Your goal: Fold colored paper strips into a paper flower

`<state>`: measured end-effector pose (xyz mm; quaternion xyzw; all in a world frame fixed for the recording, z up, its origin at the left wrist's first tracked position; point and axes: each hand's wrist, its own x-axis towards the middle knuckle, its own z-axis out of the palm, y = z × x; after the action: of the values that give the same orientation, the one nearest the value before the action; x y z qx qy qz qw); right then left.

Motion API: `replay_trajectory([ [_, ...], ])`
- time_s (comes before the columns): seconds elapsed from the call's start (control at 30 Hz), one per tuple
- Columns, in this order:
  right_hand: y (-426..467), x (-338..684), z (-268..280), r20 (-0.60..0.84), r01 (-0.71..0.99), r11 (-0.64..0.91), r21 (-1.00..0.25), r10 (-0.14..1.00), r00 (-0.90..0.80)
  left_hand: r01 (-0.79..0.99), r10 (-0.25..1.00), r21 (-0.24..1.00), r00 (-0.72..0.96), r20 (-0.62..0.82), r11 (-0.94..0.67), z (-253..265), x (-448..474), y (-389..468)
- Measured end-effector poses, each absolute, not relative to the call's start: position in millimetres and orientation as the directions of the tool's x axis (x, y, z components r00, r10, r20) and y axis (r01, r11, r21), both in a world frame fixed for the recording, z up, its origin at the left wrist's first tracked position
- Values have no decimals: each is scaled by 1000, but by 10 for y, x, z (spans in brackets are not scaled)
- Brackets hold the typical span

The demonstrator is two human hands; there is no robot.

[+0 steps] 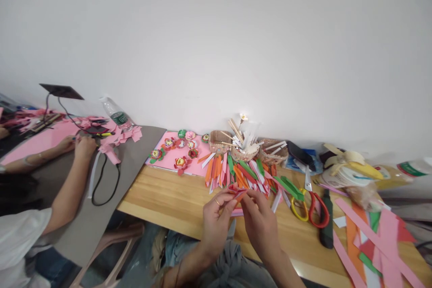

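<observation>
Between the fingertips of both hands is a small folded piece of pink and orange paper [239,192], held above the table's front edge. My left hand [216,216] pinches it from the left, a ring on one finger. From the right, my right hand [259,218] pinches the same piece; its exact folds are partly covered by fingers. Just beyond lies a pile of folded paper strips [219,173] in orange, pink, green and white. Several finished paper flowers [180,163] rest on a pink sheet [166,172] to the left of the pile.
Woven baskets [220,141] with sticks stand against the wall. On the right are red-and-yellow scissors [318,209], a dark-handled tool [326,225], loose paper strips [388,238] and a banana peel [361,167]. At left, a co-worker's hands [84,146] work near a pink glue gun [111,149].
</observation>
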<state>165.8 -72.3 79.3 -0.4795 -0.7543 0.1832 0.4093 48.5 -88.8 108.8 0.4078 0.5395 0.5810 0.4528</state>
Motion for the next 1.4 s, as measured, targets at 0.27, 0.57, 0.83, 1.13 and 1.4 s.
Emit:
replay_trajectory([
  [0.27,-692,1616,884,426,508,442,-739,891,-156,-83,954,996,-293,-65,42,1166,466,-791],
  [0.57,-664,1957,1318,267,201,340,-919,910,-317,-128,963,970,202,-178,206,1453,378,-993],
  [0.83,-995,2027,1220,336,181,455,-872,825,-454,-136,873,909,367,-322,393,1315,248,-1274],
  [1.13,-1290,1999,1051,172,228,209,-951,970,-172,-176,824,877,462,-328,448,1343,253,-1323],
  [1.4,-1224,2084,1043,-102,174,-83,-981,989,-102,-159,769,815,470,-434,557,1378,255,-1325],
])
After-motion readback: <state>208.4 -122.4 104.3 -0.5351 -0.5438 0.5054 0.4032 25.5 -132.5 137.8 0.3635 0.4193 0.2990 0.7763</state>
